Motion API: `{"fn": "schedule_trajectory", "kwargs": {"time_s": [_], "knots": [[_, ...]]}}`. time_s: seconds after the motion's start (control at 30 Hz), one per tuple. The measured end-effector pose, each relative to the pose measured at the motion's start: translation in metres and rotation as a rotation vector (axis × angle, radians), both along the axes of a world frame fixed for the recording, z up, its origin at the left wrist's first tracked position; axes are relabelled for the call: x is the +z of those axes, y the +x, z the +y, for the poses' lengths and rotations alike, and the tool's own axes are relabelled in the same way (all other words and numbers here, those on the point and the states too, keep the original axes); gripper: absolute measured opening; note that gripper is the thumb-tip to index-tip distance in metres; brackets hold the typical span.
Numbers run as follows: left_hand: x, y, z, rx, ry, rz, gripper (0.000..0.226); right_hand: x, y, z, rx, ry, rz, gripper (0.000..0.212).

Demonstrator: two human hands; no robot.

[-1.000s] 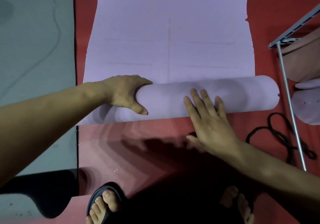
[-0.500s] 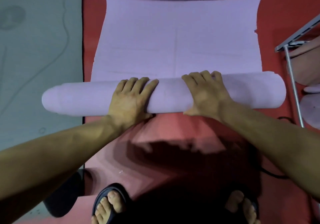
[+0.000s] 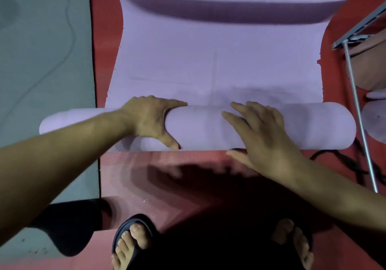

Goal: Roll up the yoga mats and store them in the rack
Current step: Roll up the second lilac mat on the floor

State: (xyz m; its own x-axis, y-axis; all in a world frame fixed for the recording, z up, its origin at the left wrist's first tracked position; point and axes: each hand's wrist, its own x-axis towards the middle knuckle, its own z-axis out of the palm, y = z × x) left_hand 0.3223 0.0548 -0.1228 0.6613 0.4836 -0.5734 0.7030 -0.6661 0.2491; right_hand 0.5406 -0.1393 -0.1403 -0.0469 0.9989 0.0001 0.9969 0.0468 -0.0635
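Observation:
A lilac yoga mat (image 3: 208, 60) lies partly unrolled on a red mat (image 3: 167, 165), its far end curling up. Its near part is wound into a thick roll (image 3: 198, 127) lying crosswise, the left end sticking out over the grey floor. My left hand (image 3: 152, 119) cups the roll left of centre, thumb on the near side and fingers over the top. My right hand (image 3: 259, 136) lies flat on the roll right of centre, fingers spread and pointing away from me. The metal rack (image 3: 355, 94) stands at the right edge.
Rolled lilac mats (image 3: 373, 123) sit behind the rack's thin metal leg at the right. A black cord (image 3: 344, 159) lies on the red mat by the roll's right end. Grey floor (image 3: 41, 60) runs along the left. My sandalled feet (image 3: 133, 240) are below.
Half a second ago both hands lay palm-down side by side over the roll. Now the left hand cups it with the thumb under, and the right hand has slid back with fingers spread.

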Motion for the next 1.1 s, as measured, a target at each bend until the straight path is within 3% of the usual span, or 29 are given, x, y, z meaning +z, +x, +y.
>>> {"fn": "schedule_trajectory", "kwargs": {"time_s": [0.1,0.23,0.37,0.43,0.53,0.6,0.77,0.97,1.1], "knots": [[0.005,0.002,0.015,0.042,-0.007,-0.118,0.099,0.003,0.000,-0.016,-0.036,0.008,0.019,0.095],[-0.008,-0.015,0.014,0.209,0.100,-0.542,0.060,-0.003,0.003,-0.010,-0.075,-0.113,-0.064,0.109],[-0.024,-0.014,-0.010,0.152,0.368,-0.666,0.030,-0.011,0.013,0.015,-0.094,-0.174,-0.093,0.128],[-0.031,-0.009,-0.016,0.114,0.481,-0.598,0.048,-0.016,0.018,0.030,-0.104,-0.208,-0.126,0.139],[-0.040,0.002,-0.014,0.032,0.549,-0.359,0.108,-0.017,0.027,0.056,-0.120,-0.223,-0.170,0.143],[-0.040,0.011,-0.003,-0.017,0.568,-0.235,0.127,-0.015,0.032,0.072,-0.127,-0.234,-0.190,0.141],[-0.028,0.016,0.023,-0.087,0.526,-0.229,0.121,-0.012,0.041,0.088,-0.131,-0.217,-0.121,0.133],[-0.020,-0.011,-0.013,-0.088,0.384,-0.191,0.112,-0.014,0.041,0.040,0.016,-0.032,-0.003,0.109],[-0.015,-0.026,-0.030,-0.113,0.277,-0.100,0.114,-0.012,0.029,0.017,0.033,-0.095,0.025,0.104]]}}
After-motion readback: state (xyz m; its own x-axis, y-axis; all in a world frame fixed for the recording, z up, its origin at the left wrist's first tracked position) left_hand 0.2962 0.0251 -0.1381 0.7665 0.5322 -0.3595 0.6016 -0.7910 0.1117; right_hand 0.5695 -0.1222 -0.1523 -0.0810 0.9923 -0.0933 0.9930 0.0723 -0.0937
